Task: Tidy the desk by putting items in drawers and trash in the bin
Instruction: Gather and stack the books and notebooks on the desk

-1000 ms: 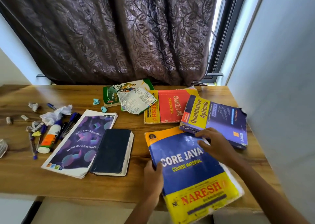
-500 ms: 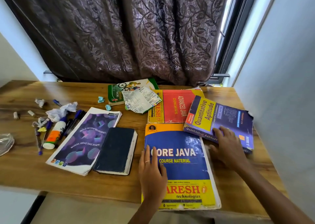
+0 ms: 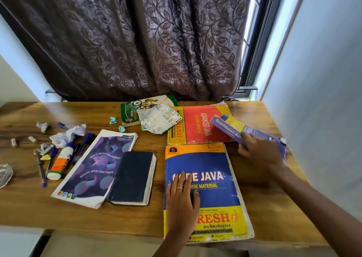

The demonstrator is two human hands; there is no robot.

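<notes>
Quantitative Aptitude book [image 3: 231,130] now tilted up, right hand [image 3: 260,155] gripping | left hand [image 3: 181,200] flat on Core Java book [image 3: 211,158] | books: 6

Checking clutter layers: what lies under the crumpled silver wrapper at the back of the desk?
The silver wrapper overlaps the green Mountain Biking book and the Advanced Java book edge. Anything beneath its middle is hidden.

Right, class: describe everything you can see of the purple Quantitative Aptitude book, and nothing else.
The Quantitative Aptitude book is a thick purple paperback with a yellow panel on its cover and white lettering along its spine. It is tilted up off the desk, spine toward the camera, partly blurred, its far end over the red Advanced Java book. The right hand grips its near edge, fingers curled around it. Its right end looks worn, close to the wall. Whether it touches the red book cannot be told.
</notes>
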